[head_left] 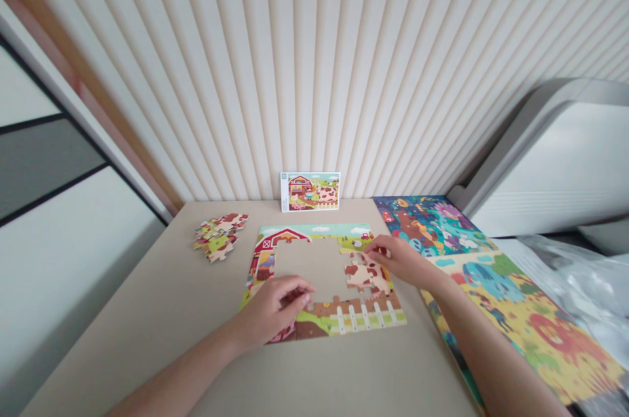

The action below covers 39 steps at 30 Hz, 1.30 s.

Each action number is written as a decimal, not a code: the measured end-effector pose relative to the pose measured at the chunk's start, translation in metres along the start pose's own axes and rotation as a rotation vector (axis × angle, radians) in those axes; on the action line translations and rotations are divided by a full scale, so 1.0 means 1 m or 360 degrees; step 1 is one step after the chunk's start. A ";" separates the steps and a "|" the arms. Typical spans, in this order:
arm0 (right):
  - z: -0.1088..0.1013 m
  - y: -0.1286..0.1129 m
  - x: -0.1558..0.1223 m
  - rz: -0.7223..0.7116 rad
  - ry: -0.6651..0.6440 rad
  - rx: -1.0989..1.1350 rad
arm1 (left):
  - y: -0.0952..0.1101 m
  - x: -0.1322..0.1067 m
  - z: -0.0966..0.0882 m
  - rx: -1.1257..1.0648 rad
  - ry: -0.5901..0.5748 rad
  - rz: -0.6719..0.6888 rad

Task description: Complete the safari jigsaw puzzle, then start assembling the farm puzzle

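Observation:
A farm jigsaw puzzle (354,322) lies on the table with its border joined and a gap in its middle. Brown-and-white cow pieces (361,275) fill part of its right side. My right hand (398,258) is over that side, its fingertips closed on a puzzle piece at the upper edge of the cow part. Over the lower left of the puzzle rests my left hand (278,305), fingers curled and thumb close to them; whatever they hold, if anything, is hidden. A pile of loose puzzle pieces (219,237) sits to the left.
A picture card (314,192) of the farm scene stands against the pleated wall (304,76). Two other colourful puzzles, a dark one (432,227) and a yellow animal one (521,312), lie at the right. Clear plastic wrapping (574,286) is beyond them, near a white chair-like panel (555,161).

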State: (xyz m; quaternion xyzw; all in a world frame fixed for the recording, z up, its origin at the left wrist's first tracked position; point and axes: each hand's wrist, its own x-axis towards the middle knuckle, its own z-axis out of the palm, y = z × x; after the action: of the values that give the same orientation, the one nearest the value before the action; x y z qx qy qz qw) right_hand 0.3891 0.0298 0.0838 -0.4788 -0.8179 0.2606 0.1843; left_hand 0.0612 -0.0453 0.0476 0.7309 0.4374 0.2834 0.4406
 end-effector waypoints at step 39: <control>0.003 0.005 -0.002 0.0036 -0.0488 0.0506 | -0.001 0.000 -0.001 0.0037 -0.0043 0.0025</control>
State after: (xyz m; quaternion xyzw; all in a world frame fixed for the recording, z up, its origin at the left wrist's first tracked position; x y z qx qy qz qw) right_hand 0.3919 0.0291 0.0783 -0.4075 -0.7796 0.4580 0.1281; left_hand 0.0605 -0.0444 0.0472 0.7431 0.4288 0.2720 0.4357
